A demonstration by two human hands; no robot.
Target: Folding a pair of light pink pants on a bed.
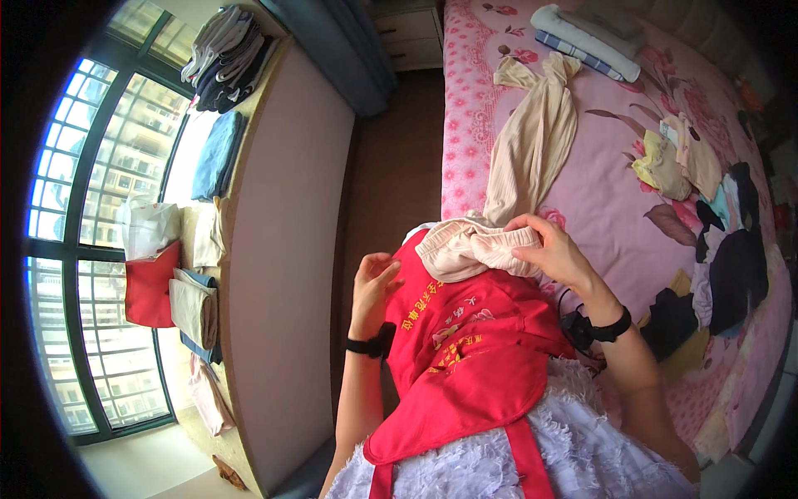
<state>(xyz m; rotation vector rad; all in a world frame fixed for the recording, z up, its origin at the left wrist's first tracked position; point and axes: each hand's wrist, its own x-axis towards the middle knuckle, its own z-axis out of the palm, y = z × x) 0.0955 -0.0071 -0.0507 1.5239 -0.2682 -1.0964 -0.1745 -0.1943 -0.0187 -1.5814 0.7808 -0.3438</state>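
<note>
Mid-frame, the right hand [555, 252] pinches the crosswise cream garment [465, 249] by its right end; the left hand [376, 281] gapes, empty, leftward.

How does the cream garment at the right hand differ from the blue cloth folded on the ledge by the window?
The cream garment is pale and ribbed; the blue cloth is darker.
The cream garment stretches from the red apron across the bed; the blue cloth lies compactly folded.
The right hand grips the cream garment; no hand touches the blue cloth.
Both are fabric.
</note>
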